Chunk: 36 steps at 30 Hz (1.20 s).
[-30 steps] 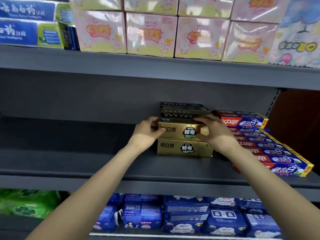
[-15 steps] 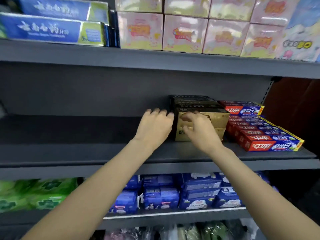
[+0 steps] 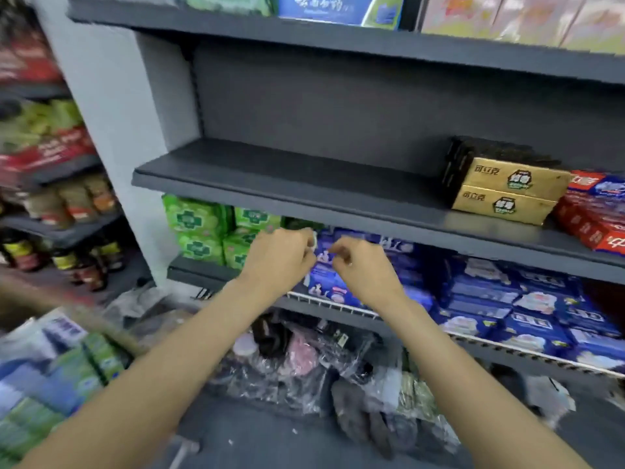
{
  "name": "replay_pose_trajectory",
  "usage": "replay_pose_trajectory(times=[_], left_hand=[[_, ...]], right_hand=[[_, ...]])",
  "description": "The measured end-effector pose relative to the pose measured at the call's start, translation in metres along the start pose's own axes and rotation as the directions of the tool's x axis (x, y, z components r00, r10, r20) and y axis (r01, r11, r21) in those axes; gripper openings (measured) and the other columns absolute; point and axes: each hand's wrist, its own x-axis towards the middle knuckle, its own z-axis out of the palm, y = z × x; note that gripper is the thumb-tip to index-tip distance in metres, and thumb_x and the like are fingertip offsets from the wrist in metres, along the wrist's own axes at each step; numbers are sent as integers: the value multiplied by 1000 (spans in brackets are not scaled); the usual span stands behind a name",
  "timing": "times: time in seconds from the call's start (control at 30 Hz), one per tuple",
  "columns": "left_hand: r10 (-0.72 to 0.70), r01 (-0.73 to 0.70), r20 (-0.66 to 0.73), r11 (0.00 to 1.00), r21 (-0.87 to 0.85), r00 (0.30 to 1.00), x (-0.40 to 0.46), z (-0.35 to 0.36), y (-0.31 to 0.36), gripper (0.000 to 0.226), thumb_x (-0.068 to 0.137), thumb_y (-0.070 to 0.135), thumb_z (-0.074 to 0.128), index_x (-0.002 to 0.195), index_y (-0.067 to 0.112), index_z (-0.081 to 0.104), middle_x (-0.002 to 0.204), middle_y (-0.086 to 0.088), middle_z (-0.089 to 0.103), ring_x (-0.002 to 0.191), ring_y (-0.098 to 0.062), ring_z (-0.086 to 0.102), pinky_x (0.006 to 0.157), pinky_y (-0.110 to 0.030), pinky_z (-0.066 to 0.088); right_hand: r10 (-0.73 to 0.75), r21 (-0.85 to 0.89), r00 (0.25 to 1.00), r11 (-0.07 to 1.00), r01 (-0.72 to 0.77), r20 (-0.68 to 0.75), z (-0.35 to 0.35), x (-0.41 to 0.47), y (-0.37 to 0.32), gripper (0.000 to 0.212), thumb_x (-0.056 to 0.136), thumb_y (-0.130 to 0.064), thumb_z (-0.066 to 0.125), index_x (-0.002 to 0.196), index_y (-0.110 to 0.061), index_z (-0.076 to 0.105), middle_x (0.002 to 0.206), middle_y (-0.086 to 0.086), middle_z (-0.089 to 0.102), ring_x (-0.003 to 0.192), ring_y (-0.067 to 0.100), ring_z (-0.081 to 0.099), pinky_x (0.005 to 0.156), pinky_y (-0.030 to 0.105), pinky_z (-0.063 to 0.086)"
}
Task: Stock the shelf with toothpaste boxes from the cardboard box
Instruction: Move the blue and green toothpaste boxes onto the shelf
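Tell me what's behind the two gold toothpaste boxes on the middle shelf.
Behind the gold toothpaste boxes a stack of dark boxes stands on the shelf. How many, and anything behind them, is hidden.

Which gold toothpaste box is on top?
The upper gold box is on top. It rests on the lower gold box, which sits directly on the gray shelf. Both are left of the red boxes.

Green packs (image 3: 199, 228) beside blue packs (image 3: 480, 292); bottles (image 3: 84, 262) far left.
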Motion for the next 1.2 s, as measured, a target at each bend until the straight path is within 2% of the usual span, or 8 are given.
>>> replay_pose_trajectory(times=[0.23, 0.43, 0.57, 0.63, 0.73, 0.9, 1.03, 1.2], left_hand=[[-266, 272, 145, 962, -20, 953, -130, -8, -117, 23, 93, 26, 46, 108, 16, 60, 100, -9, 68, 95, -31, 61, 65, -32, 35], [-453, 441, 246, 891, 105, 857, -219, -5, -252, 24, 94, 25, 43, 106, 10, 58, 99, -13, 64, 96, -33, 59, 78, -36, 41], [-568, 525, 368, 822, 221, 736, -264, 5, -349, 35, 93, 30, 47, 122, 11, 51, 122, -13, 55, 115, -32, 51, 91, -39, 40], [-561, 517, 455, 824, 230, 691, -278, 13, -391, 41, 93, 33, 48, 128, 10, 46, 128, -12, 49, 119, -31, 47, 92, -40, 40], [-441, 434, 580, 887, 161, 685, -291, 31, -437, 60, 92, 39, 52, 142, 13, 32, 144, -10, 36, 130, -29, 36, 99, -40, 36], [-277, 269, 673, 956, 119, 686, -300, 62, -469, 81, 91, 50, 49, 152, 22, 4, 160, 1, 2, 147, -20, 4, 117, -39, 13], [-222, 187, 626, 975, 123, 747, -310, 75, -476, 80, 92, 50, 47, 152, 19, 4, 158, 0, 16, 147, -19, 2, 117, -39, 11], [-320, 279, 532, 947, 158, 784, -301, 82, -476, 71, 90, 43, 52, 149, 18, 21, 143, -5, 40, 137, -23, 24, 106, -43, 24]], right_hand=[[-106, 64, 963, 994, 93, 249, 111, -48, -109, 25, 87, -13, 49, 105, -15, 67, 106, 11, 69, 100, 29, 62, 83, 39, 50], [-161, 138, 897, 984, 113, 411, 220, -60, -212, 27, 88, -13, 49, 108, -9, 66, 108, 13, 68, 103, 31, 60, 86, 41, 49], [-126, 138, 855, 988, 65, 502, 300, -57, -268, 29, 86, -13, 52, 112, -4, 63, 115, 17, 65, 110, 32, 59, 91, 40, 46], [-94, 108, 828, 993, 41, 552, 335, -55, -288, 39, 88, -15, 55, 125, -6, 56, 128, 17, 58, 119, 31, 53, 97, 35, 41], [-1, 45, 787, 998, -34, 617, 377, -49, -306, 57, 89, -18, 56, 142, -9, 36, 143, 16, 40, 131, 30, 41, 105, 33, 33], [129, -72, 698, 991, -110, 704, 417, -45, -302, 75, 88, -25, 61, 149, -13, 18, 156, 9, 14, 144, 25, 16, 116, 36, 20], [140, -66, 666, 989, -135, 733, 429, -42, -295, 78, 89, -24, 61, 150, -14, 13, 157, 5, 13, 142, 22, 23, 111, 32, 27], [241, -140, 723, 970, -198, 648, 449, -47, -290, 71, 85, -29, 65, 143, -10, 27, 140, 15, 33, 127, 31, 40, 105, 43, 38]])
